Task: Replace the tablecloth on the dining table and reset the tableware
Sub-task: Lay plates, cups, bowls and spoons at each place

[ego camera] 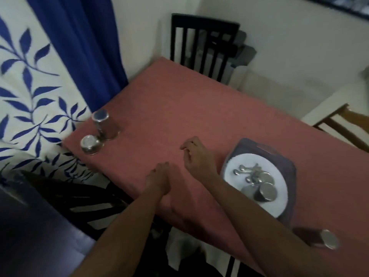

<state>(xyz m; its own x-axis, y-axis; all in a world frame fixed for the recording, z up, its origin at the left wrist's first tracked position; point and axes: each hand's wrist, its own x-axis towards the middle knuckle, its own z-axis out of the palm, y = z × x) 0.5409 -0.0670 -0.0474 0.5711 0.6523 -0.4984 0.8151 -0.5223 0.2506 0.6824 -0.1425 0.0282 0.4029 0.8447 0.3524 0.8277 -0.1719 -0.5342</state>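
The pink cloth (179, 100) lies soft and light over the worktop, best taken at its near edge, where the left hand (157, 179) presses flat and the right hand (196, 156) hovers loosely curled, holding nothing.

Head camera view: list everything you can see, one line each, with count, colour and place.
Pink fabric tablecloth: one, pink, covers the table.
Upturned steel tumbler: one, silver, table's far left corner.
Upturned small steel bowl: one, silver, touching or just beside the tumbler, nearer the table edge.
Dark rectangular tray: one, dark grey, right side of the table.
White round plate: one, white, on the tray.
Steel spoons: several, silver, on the plate; exact number unclear.
Steel cups: about three, silver, on the plate.
Steel-capped dark container: one, lying on the near right of the table.
Black slatted chair: one, at the far end.
Blue leaf-print curtain: left.
Left hand: fingers flat on the cloth.
Right hand: fingers loosely curled, holding nothing.
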